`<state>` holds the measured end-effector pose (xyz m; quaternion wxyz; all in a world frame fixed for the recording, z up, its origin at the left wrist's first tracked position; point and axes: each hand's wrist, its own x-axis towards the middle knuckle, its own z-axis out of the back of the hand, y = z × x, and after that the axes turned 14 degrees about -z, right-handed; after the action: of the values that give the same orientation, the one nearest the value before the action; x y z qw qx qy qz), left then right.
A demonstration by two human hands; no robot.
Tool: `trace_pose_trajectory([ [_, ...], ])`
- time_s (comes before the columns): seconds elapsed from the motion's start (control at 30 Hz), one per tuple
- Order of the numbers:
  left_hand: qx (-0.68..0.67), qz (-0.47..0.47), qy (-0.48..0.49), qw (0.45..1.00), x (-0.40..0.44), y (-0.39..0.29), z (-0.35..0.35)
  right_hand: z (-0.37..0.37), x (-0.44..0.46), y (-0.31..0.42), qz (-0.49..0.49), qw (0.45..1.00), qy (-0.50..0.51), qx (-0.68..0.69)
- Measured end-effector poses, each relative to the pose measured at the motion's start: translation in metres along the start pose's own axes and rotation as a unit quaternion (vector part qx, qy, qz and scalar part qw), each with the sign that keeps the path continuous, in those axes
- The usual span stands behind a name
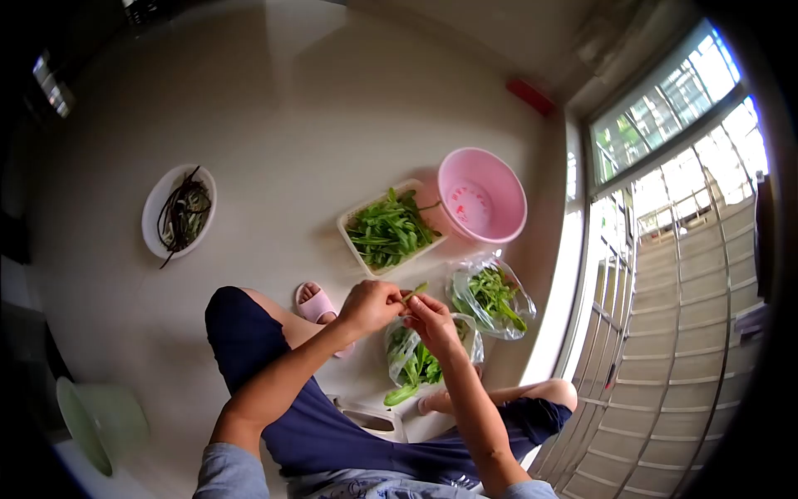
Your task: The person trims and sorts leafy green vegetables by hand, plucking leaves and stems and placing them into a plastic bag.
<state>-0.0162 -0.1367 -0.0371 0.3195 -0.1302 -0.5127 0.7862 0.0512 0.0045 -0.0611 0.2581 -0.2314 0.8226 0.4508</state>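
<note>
Both hands meet at the middle, above a plastic bag of greens [424,366]. My left hand [371,306] is closed, pinching a small green stem [416,291]. Close against it, my right hand [432,321] has its fingers pressed together on the same stem. Just beyond the hands lies a cream basket [371,268] heaped with leafy greens [391,229]. A second clear bag of greens [495,293] rests to the right of the hands.
A pink basin [507,195] stands behind the basket. An oval white bowl [151,220] with dark stems is on the floor at left. A pale green bucket [87,424] sits at lower left. Barred windows line the right side.
</note>
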Motion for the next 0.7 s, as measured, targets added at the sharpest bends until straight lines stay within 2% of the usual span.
trace_pose_trajectory([
  [0.1,-0.002,-0.043,0.083,0.996,-0.008,-0.004,-0.036,0.027,-0.014,-0.026,-0.014,0.994,-0.040,0.101],
  [0.17,0.085,-0.055,0.182,0.978,-0.011,-0.030,-0.043,0.039,-0.035,-0.030,-0.031,0.987,-0.090,0.130],
  [0.23,0.165,-0.093,0.304,0.934,-0.014,-0.051,-0.048,0.063,-0.050,-0.033,-0.041,0.983,-0.110,0.139],
  [0.3,0.159,-0.198,0.281,0.926,-0.021,-0.047,-0.057,0.110,-0.053,-0.040,-0.026,0.980,-0.101,0.169],
  [0.43,0.187,-0.221,0.324,0.900,-0.023,-0.044,-0.065,0.156,-0.066,-0.001,0.006,0.956,-0.288,0.058],
  [0.5,0.272,-0.228,0.351,0.867,-0.024,-0.037,-0.078,0.200,-0.060,0.016,0.076,0.971,-0.227,0.010],
  [0.57,0.301,-0.257,0.349,0.850,-0.035,-0.022,-0.100,0.198,-0.058,0.042,0.013,0.939,-0.333,0.083],
  [0.63,0.334,-0.287,0.345,0.828,-0.047,-0.010,-0.117,0.210,-0.057,0.043,-0.066,0.898,-0.432,-0.050],
  [0.7,0.309,-0.283,0.397,0.817,-0.056,-0.005,-0.129,0.225,-0.051,0.027,-0.053,0.869,-0.464,-0.165],
])
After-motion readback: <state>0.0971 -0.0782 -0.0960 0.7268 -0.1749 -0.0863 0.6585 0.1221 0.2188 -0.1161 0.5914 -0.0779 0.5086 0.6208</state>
